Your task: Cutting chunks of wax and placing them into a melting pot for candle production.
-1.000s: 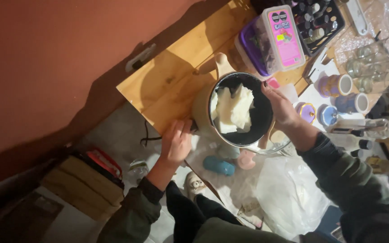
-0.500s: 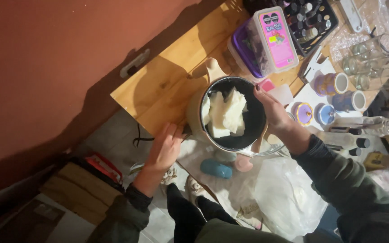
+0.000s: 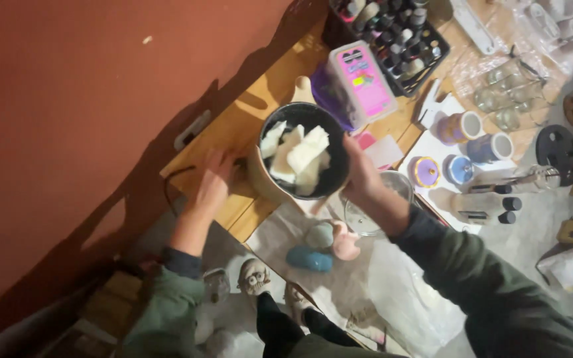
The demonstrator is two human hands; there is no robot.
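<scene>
A cream pot (image 3: 258, 174) with a dark inside stands on the wooden table (image 3: 250, 109) and holds several white waxy chunks (image 3: 296, 159). My right hand (image 3: 361, 176) grips the pot's right rim, thumb over the edge. My left hand (image 3: 212, 184) lies with its fingers spread on the table just left of the pot, next to a black cord (image 3: 170, 182). A cream handle (image 3: 304, 88) sticks out behind the pot.
Behind the pot are a pink-lidded plastic box (image 3: 361, 76) and a black tray of small bottles (image 3: 392, 26). Purple (image 3: 457, 126) and blue cups (image 3: 492, 147), glass jars (image 3: 505, 99) and a glass bowl (image 3: 382, 202) stand right. A blue lump (image 3: 310, 258) and plastic bag (image 3: 412, 285) lie near. Red wall (image 3: 67, 99) left.
The view has swung, so the pot now sits higher and further left in frame. My left hand has left the pot's near-left side and spread on the table. The right hand keeps the rim.
</scene>
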